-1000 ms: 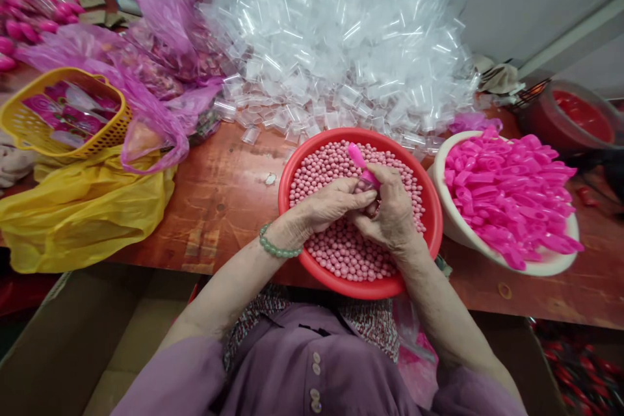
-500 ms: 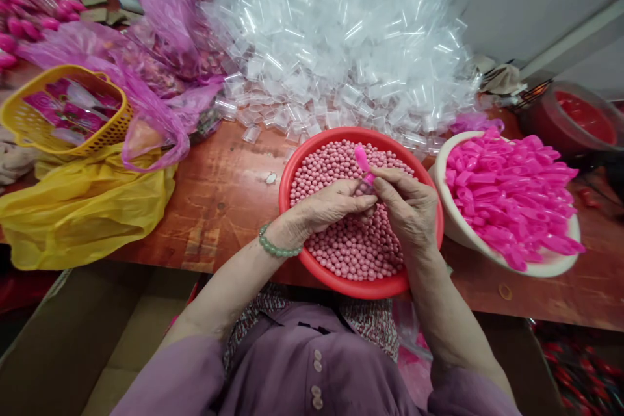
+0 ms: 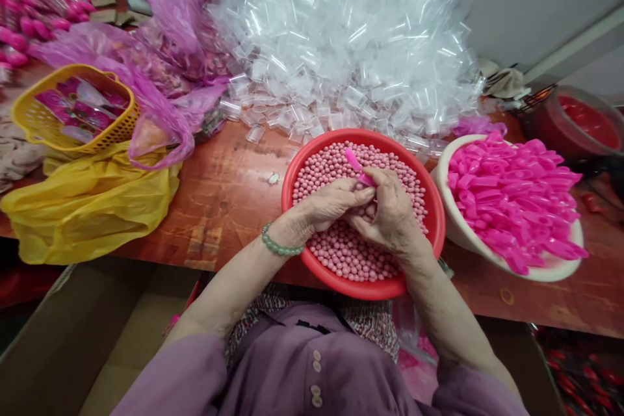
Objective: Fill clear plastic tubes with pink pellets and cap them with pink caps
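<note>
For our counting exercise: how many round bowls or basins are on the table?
3: a red basin under the hands, a white bowl to its right, a red tub far right.

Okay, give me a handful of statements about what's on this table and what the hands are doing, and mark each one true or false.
1. Both hands meet over the red bowl of small pink balls. True.
2. The left hand is empty and rests flat on the table. False: it pinches a pink plastic piece together with the right hand, above the bowl.
3. The white bowl to the right holds bright pink plastic pieces. True.
4. The yellow basket sits right of the white bowl. False: it is at the far left, above a yellow plastic bag.
5. A heap of clear plastic bags lies behind the red bowl. True.
6. The green bead bracelet is on the right wrist. False: it is on the left wrist.
</note>
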Tool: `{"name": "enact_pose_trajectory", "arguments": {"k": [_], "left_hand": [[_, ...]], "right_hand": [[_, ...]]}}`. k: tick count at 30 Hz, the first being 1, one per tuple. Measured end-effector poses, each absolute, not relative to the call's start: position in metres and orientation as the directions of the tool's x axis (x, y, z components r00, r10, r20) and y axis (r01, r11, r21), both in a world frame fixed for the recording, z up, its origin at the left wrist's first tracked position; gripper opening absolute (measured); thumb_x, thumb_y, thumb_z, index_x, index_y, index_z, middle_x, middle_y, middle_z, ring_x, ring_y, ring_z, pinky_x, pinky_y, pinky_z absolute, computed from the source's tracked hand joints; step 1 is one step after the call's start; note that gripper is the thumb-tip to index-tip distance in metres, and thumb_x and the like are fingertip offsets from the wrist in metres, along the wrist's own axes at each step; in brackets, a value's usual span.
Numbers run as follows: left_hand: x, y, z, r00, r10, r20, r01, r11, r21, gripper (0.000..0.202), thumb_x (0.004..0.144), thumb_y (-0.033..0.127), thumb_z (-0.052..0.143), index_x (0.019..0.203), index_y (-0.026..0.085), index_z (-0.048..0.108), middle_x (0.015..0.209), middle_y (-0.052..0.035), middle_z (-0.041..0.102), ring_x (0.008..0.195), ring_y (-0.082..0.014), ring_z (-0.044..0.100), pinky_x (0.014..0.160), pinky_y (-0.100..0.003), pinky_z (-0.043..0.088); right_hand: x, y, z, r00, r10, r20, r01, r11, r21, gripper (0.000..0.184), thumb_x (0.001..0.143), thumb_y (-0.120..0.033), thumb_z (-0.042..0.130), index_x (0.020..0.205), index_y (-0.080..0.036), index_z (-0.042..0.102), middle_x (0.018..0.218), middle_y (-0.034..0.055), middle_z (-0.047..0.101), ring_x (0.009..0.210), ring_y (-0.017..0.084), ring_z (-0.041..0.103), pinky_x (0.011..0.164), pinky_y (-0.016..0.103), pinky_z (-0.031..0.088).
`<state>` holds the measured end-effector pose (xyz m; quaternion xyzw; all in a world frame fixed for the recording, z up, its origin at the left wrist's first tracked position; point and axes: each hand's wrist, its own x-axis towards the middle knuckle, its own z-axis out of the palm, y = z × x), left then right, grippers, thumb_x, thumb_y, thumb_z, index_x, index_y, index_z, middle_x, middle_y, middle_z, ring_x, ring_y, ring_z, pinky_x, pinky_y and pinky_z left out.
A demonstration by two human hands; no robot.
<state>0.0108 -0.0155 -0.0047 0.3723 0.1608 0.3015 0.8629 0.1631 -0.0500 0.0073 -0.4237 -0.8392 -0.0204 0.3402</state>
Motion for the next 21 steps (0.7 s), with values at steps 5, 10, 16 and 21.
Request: {"name": "enact_pose_trajectory", "arguments": {"k": [5, 10, 16, 21], "left_hand": [[0.01, -0.018, 0.0, 0.777, 0.629, -0.031, -0.381, 0.508, 0.772, 0.05, 0.067, 0.057, 0.085, 0.072, 0.012, 0.063, 0.069, -0.0013, 0.061, 0.065, -0.0097, 0.054, 0.064, -0.025, 0.042], [0.008, -0.018, -0.002, 0.784, 0.62, -0.006, -0.374, 0.481, 0.792, 0.052, 0.068, 0.06, 0.083, 0.07, 0.012, 0.062, 0.067, -0.0015, 0.06, 0.065, -0.0097, 0.053, 0.064, -0.026, 0.041], [0.012, -0.014, -0.003, 0.741, 0.672, -0.021, -0.385, 0.45, 0.806, 0.049, 0.073, 0.059, 0.078, 0.076, 0.015, 0.058, 0.07, 0.0004, 0.057, 0.064, -0.0099, 0.051, 0.064, -0.027, 0.039], [0.013, -0.014, 0.002, 0.842, 0.539, 0.013, -0.204, 0.298, 0.933, 0.048, 0.081, 0.061, 0.069, 0.069, 0.017, 0.054, 0.063, 0.0013, 0.054, 0.06, -0.0101, 0.047, 0.063, -0.029, 0.036]], "right_hand": [[0.159, -0.051, 0.008, -0.39, 0.645, 0.657, 0.728, 0.653, -0.209, 0.065, 0.074, -0.026, 0.067, 0.135, -0.022, 0.046, 0.11, 0.0124, 0.065, 0.098, 0.031, 0.064, 0.082, 0.05, 0.056], [0.157, -0.053, 0.009, -0.394, 0.628, 0.671, 0.741, 0.649, -0.172, 0.065, 0.075, -0.025, 0.067, 0.136, -0.022, 0.046, 0.108, 0.0113, 0.066, 0.093, 0.029, 0.064, 0.081, 0.048, 0.055], [0.171, -0.05, 0.01, -0.397, 0.78, 0.484, 0.587, 0.621, -0.52, 0.078, 0.08, -0.045, 0.075, 0.147, -0.023, 0.042, 0.135, 0.0151, 0.059, 0.124, 0.034, 0.058, 0.103, 0.054, 0.051], [0.176, -0.038, 0.03, -0.312, 0.873, 0.375, 0.25, 0.456, -0.854, 0.077, 0.087, -0.074, 0.054, 0.153, -0.036, 0.04, 0.154, 0.0075, 0.047, 0.136, 0.032, 0.052, 0.11, 0.054, 0.047]]}}
